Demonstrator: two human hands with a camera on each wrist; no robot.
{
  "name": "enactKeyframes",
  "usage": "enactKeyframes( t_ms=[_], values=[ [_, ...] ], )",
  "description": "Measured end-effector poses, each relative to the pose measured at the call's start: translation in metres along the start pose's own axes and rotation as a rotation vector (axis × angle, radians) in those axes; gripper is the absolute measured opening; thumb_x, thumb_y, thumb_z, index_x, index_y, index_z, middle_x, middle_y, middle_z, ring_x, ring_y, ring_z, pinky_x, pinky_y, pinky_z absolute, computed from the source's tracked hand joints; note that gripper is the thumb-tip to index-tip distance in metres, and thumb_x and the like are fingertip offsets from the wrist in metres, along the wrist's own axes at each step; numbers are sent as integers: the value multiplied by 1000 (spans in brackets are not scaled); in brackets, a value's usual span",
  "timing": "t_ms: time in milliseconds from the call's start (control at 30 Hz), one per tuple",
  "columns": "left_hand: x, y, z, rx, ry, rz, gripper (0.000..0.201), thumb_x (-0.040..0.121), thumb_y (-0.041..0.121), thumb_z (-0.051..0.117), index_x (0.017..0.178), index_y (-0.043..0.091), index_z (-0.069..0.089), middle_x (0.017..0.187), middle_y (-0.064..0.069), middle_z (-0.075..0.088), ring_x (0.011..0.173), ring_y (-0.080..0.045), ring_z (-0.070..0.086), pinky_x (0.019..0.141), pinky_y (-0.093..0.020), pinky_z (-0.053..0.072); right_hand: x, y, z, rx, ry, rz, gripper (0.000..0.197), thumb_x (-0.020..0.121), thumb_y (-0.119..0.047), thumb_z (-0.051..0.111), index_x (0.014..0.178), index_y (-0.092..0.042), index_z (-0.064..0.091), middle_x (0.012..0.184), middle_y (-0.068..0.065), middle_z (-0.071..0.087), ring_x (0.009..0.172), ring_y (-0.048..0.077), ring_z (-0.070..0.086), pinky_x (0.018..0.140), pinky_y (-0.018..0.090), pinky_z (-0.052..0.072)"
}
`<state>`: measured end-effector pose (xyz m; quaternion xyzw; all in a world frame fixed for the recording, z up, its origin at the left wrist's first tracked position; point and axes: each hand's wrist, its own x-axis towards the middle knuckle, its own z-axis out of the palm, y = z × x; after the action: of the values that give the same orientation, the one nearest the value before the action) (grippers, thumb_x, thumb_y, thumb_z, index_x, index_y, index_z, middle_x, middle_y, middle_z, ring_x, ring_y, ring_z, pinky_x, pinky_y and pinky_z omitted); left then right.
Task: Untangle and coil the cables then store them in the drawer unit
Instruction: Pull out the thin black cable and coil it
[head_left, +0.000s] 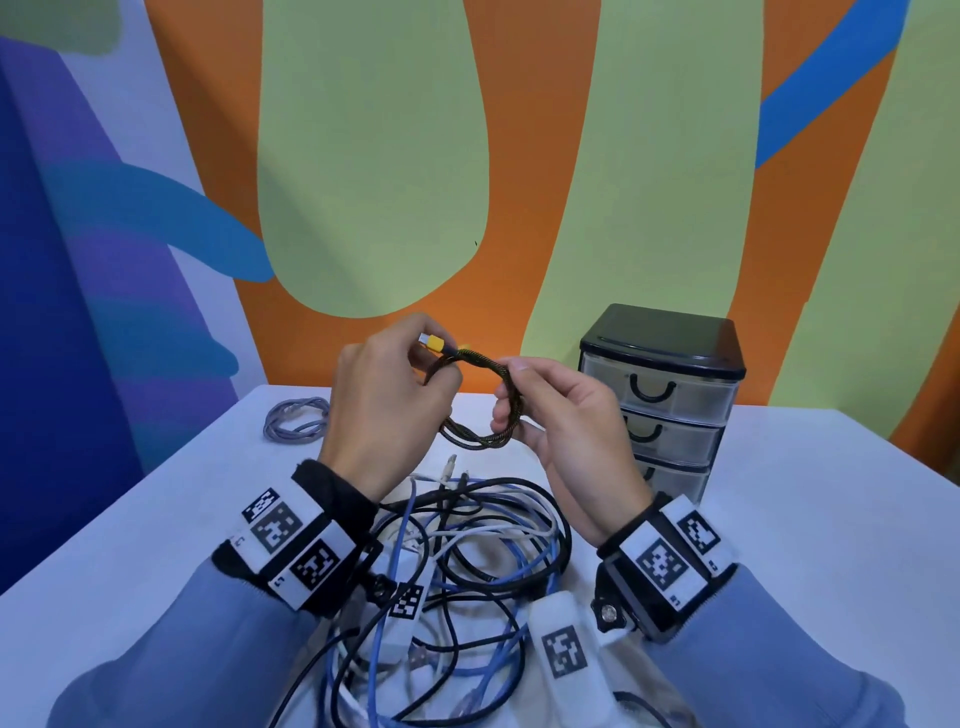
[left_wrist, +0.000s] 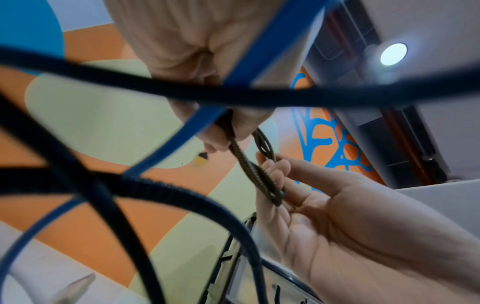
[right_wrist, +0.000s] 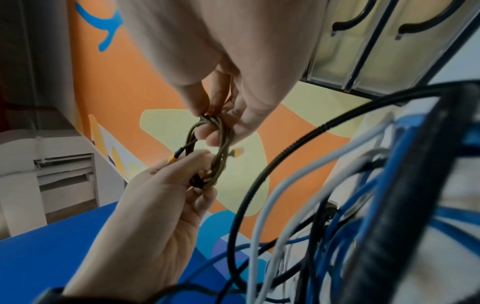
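Head view: both hands are raised above the white counter (head_left: 779, 519), holding a braided dark-and-gold cable (head_left: 493, 364) wound into a small coil. The left hand (head_left: 387, 410) is at 9 o'clock of the coil, fingers curled round its strands, with the yellow plug (head_left: 434, 341) sticking up at the coil's 11 o'clock beside the thumb. The right hand (head_left: 566, 415) is at 3 o'clock, thumb and fingers pinching the coil's side. Below the hands, toward 6 o'clock, a tangle of blue, black and white cables (head_left: 483, 551) lies on the counter. A grey coiled cable (head_left: 296, 418) lies apart at 9 o'clock near the counter's far edge. The drawer unit (head_left: 662, 400), black-topped with three clear drawers, all pushed in, stands at 3 o'clock, just beyond the right hand.

Left wrist view: blurred black and blue cables cross close to the lens. Beyond them the left hand (left_wrist: 207, 82) grips the braided cable (left_wrist: 249, 164) from 12 o'clock, and the right hand (left_wrist: 324, 216) comes in from 4 o'clock, fingertips closed on the loop's lower end.

Right wrist view: the right hand (right_wrist: 233, 72) hangs from 12 o'clock, its fingers pinching the top of the braided coil (right_wrist: 215, 148). The left hand (right_wrist: 161, 205) reaches from 7 o'clock and clasps the bottom of the coil. The drawer unit (right_wrist: 376, 51) shows at 1 o'clock, and the loose cables (right_wrist: 350, 205) fill the area at 4 o'clock.
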<state>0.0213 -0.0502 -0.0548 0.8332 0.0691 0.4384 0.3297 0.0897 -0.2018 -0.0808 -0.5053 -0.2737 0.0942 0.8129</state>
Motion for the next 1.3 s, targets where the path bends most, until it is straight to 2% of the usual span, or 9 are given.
enactKeyframes(
  t_ms=[67, 200, 400, 533, 800, 967, 1067, 1167, 1300],
  values=[
    [-1, 2, 1, -66, -27, 43, 17, 92, 14, 73, 92, 30, 71, 65, 13, 67, 56, -17, 65, 59, -37, 55, 0, 1, 1, 58, 3, 66, 21, 106, -14, 58, 103, 2, 71, 82, 14, 62, 68, 21, 58, 67, 29, 57],
    [-3, 4, 2, -258, -130, 10, 14, 94, 5, 72, 95, 19, 69, 78, 3, 77, 54, -26, 71, 57, -41, 58, 0, -2, 0, 172, -54, 238, 35, 107, -24, 57, 116, 7, 68, 82, 12, 67, 67, 16, 56, 66, 27, 54],
    [-3, 5, 0, -515, -357, -111, 13, 97, 1, 73, 106, 10, 69, 106, -1, 82, 60, -33, 69, 63, -34, 57, 3, 1, -5, 187, -48, 144, 33, 107, -22, 55, 127, -1, 70, 74, 2, 55, 57, 10, 38, 53, 20, 37],
    [-2, 6, 0, -571, -357, -201, 16, 98, 18, 74, 106, 4, 70, 88, -15, 80, 64, -28, 71, 64, -28, 56, 5, 2, -6, 192, -7, 146, 28, 105, -22, 59, 123, -5, 72, 72, 1, 52, 54, 8, 31, 50, 18, 30],
    [1, 4, -4, -748, -361, -461, 13, 98, 15, 74, 104, 3, 73, 96, -22, 79, 78, -27, 76, 69, -32, 64, 4, -6, -8, 447, -103, 286, 27, 103, -23, 60, 124, -10, 71, 83, 4, 59, 57, 7, 39, 54, 17, 35],
    [5, 0, -8, -741, -348, -437, 15, 96, 16, 75, 106, 6, 71, 100, -23, 79, 77, -26, 77, 67, -32, 63, 2, -13, -12, 514, -155, 294, 32, 101, -24, 55, 106, -5, 80, 92, 14, 66, 66, 14, 40, 67, 24, 33],
    [5, -1, -10, -716, -348, -418, 15, 96, 17, 76, 104, 6, 71, 97, -21, 79, 74, -25, 76, 66, -32, 63, 1, -11, -12, 458, -162, 291, 33, 97, -26, 63, 116, -2, 75, 92, 13, 67, 65, 13, 45, 65, 23, 40],
    [6, -3, -11, -675, -336, -383, 21, 93, 19, 79, 105, 3, 72, 93, -21, 79, 71, -26, 74, 68, -35, 62, 1, -9, -15, 322, -158, 253, 28, 89, -14, 70, 116, -5, 75, 93, 10, 70, 67, 11, 51, 64, 20, 46],
    [8, -2, -12, -605, -311, -324, 28, 92, 17, 81, 106, -4, 68, 89, -22, 78, 67, -27, 75, 59, -31, 59, 4, -8, -20, 74, -115, 117, 32, 88, -2, 74, 119, -6, 75, 97, 18, 72, 69, 17, 58, 67, 25, 52]
  ],
)
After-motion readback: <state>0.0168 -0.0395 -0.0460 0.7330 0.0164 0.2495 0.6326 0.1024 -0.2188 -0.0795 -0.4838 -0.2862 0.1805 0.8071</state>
